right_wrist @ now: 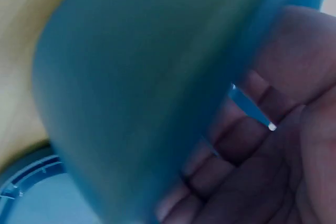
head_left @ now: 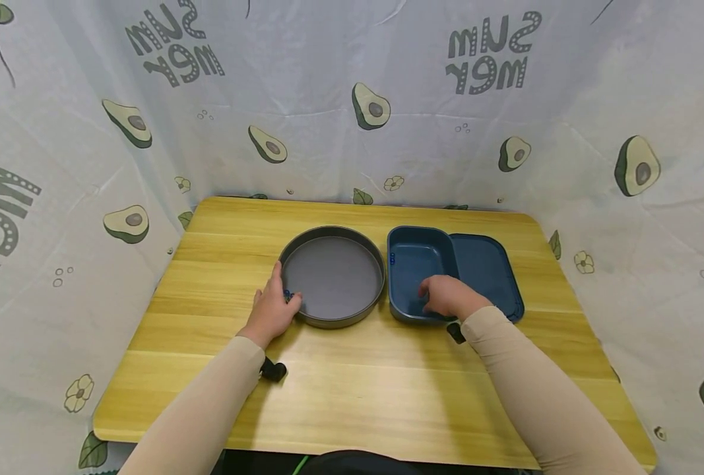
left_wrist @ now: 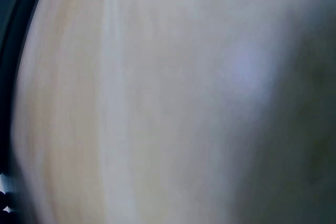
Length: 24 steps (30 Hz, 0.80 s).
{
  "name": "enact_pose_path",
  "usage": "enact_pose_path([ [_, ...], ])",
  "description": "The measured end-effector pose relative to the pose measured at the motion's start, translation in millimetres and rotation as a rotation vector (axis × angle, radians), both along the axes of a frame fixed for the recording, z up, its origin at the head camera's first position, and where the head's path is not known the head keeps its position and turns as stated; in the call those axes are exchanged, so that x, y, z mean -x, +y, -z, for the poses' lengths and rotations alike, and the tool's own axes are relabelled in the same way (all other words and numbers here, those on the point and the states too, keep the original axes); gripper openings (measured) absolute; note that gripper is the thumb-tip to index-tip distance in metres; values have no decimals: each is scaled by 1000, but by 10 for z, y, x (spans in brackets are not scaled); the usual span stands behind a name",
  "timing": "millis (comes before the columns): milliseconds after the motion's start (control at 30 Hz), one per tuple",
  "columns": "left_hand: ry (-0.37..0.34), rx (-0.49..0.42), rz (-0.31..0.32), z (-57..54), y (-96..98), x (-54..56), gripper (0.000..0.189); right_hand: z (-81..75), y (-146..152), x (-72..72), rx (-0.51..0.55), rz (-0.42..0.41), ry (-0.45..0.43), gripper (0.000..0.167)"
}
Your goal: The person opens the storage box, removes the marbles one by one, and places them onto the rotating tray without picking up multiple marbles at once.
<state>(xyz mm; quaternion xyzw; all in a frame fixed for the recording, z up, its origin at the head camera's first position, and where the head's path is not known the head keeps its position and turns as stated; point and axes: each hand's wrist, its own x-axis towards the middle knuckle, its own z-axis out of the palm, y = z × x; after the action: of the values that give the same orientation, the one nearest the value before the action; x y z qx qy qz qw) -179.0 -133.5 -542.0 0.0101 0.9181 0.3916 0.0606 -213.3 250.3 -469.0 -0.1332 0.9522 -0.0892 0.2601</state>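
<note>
A round grey baking pan (head_left: 332, 277) lies mid-table, and my left hand (head_left: 271, 313) rests at its left rim. The index finger stretches along the outside, while the thumb reaches over the rim. A small dark blue thing (head_left: 289, 295) shows between them, too small to identify. My right hand (head_left: 447, 297) dips into a deep blue rectangular box (head_left: 394, 290) to the right of the pan, fingers bent down. In the right wrist view, the box wall (right_wrist: 131, 93) hides the fingertips of this hand (right_wrist: 273, 145); I cannot tell whether they hold anything.
Against the box's right side lies a flat blue lid (head_left: 487, 270). Another small dark blue spot (head_left: 392, 258) is on the box's inner left wall. Wooden table (head_left: 352, 396) surrounds everything, with an avocado-print cloth (head_left: 316, 99) hanging behind. The left wrist view is mostly blurred tabletop.
</note>
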Motion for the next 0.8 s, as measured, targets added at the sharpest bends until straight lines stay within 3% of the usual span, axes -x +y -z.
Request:
enact_pose_path([
  [400,12,1,-7,66,-3,27,94,152,34,-9,-48,-50,-48,8],
  [600,16,7,-3,44,9,18,94,104,12,-24,-137,-119,8,19],
  [800,19,1,-4,31,9,11,94,65,-34,-43,-225,-121,22,18],
])
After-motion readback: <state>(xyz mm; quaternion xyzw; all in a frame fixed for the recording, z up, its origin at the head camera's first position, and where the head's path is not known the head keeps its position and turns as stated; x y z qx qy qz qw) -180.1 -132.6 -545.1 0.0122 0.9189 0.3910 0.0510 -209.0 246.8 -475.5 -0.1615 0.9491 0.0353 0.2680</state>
